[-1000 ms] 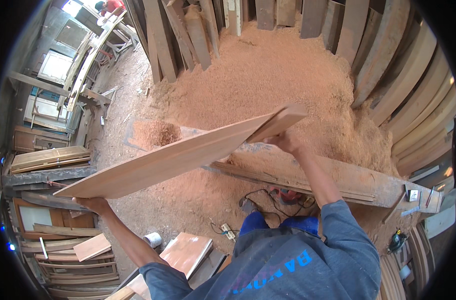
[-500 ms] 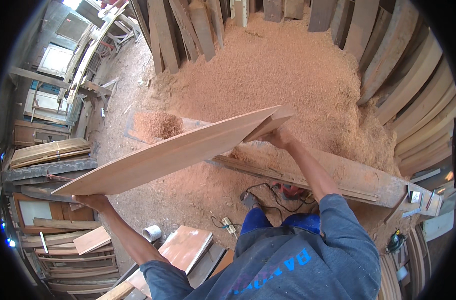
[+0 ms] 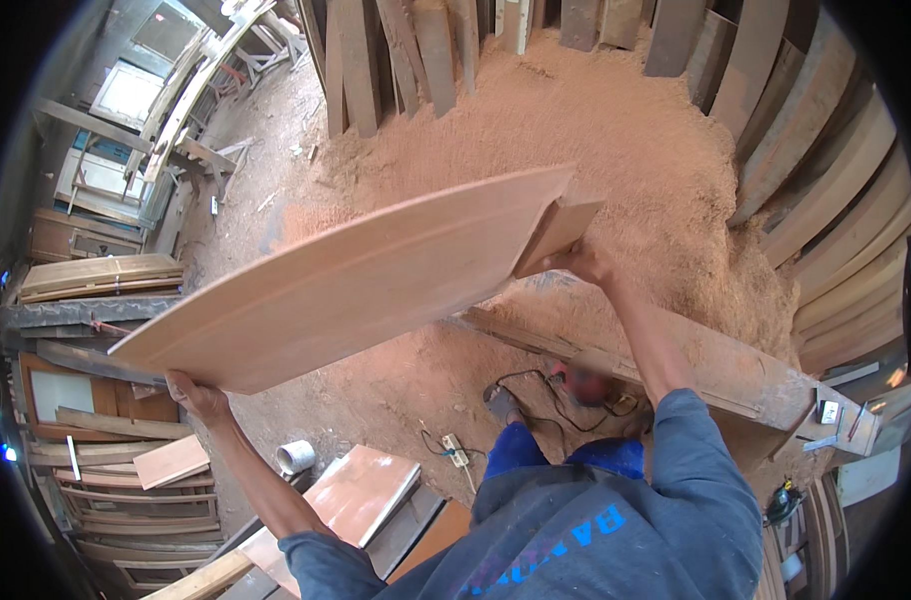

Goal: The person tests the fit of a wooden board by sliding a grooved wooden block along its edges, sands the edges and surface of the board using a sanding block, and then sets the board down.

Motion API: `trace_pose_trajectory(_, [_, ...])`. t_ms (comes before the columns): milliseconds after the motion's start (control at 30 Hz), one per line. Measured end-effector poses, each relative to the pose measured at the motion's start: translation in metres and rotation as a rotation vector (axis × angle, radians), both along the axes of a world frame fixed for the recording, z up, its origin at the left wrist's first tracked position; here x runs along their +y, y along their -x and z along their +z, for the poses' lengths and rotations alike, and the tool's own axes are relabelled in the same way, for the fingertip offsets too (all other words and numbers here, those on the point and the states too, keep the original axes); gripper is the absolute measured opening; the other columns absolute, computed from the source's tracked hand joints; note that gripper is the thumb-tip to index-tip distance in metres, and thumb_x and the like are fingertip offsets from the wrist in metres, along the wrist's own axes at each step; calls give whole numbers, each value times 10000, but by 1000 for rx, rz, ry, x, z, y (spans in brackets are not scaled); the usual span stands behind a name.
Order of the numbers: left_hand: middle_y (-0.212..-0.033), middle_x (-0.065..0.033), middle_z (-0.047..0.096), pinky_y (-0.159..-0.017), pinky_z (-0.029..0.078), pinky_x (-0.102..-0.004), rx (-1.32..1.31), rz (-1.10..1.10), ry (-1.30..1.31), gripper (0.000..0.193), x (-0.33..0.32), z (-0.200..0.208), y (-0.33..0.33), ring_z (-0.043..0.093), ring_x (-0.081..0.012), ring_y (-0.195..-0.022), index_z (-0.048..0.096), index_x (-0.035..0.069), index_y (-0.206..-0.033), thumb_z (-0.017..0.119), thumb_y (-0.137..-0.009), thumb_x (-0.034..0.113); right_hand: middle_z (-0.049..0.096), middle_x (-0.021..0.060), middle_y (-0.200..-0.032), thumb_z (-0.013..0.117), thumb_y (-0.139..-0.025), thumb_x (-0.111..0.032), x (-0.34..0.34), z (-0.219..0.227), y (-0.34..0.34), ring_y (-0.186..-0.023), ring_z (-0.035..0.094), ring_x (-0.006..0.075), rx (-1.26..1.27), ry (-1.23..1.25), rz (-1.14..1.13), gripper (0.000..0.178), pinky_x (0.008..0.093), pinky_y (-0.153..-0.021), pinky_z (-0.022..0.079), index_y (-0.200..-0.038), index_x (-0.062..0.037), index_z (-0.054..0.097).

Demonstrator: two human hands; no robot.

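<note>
A long, wide wooden panel [image 3: 346, 285] is raised in front of me, slanting up from left to right with its broad smooth face tilted toward me. Its lower left corner is gripped by my left hand [image 3: 198, 397], thumb on the face. At the far right end my right hand [image 3: 586, 263] grips a shorter wooden piece [image 3: 559, 238] against the panel's end. Whether the two pieces are joined I cannot tell. The fingers behind the wood are partly hidden. Beneath the panel runs a dusty wooden workbench [image 3: 711, 350], partly covered by it.
Sawdust [image 3: 566, 120] is heaped beyond the bench. Upright planks [image 3: 776, 130] line the back and right. A red power tool [image 3: 581, 382] with a black cord lies near my feet. A white bucket [image 3: 296, 457] and flat boards [image 3: 361, 490] are at lower left.
The panel has tipped so that more of its broad face shows, its far edge rising. My left thumb has come onto its face, and the right hand has shifted slightly right.
</note>
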State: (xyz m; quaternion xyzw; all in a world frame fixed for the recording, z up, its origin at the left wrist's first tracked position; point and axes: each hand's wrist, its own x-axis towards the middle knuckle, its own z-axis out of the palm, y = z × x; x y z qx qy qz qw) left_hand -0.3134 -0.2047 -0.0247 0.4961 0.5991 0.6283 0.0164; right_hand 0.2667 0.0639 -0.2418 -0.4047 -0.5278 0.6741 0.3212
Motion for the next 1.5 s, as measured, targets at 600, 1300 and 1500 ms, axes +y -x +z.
trace_pose_trajectory(600, [-1323, -187, 600, -1067, 456, -423, -1090, -289, 852, 478, -113, -131, -82, 596, -294, -1199, 503, -60, -1344, 465, -1008, 277, 662, 91, -1125, 587, -953, -280, -64, 45, -161, -1000, 610, 126, -129, 205, 54, 490, 294, -836, 494, -1288, 77, 566])
trace_pose_trajectory(1300, [-1301, -213, 577, -1080, 406, -502, -1407, -528, 344, 660, -113, -134, -122, 534, -372, -1238, 537, -36, -1259, 481, -875, 499, 595, 31, -998, 488, -1002, -452, -137, 92, -196, -698, 588, 115, -148, 495, -70, 377, 278, -459, 463, -1267, -194, 561])
trace_pose_trajectory(1500, [-1237, -180, 591, -1035, 333, -614, -1420, 1, 115, 744, -103, -158, -50, 510, -324, -1240, 513, 10, -1258, 351, -896, 640, 609, 42, -983, 489, -963, -638, -141, 127, -178, -693, 597, 128, 108, 554, -31, 518, 289, -501, 487, -1220, -194, 557])
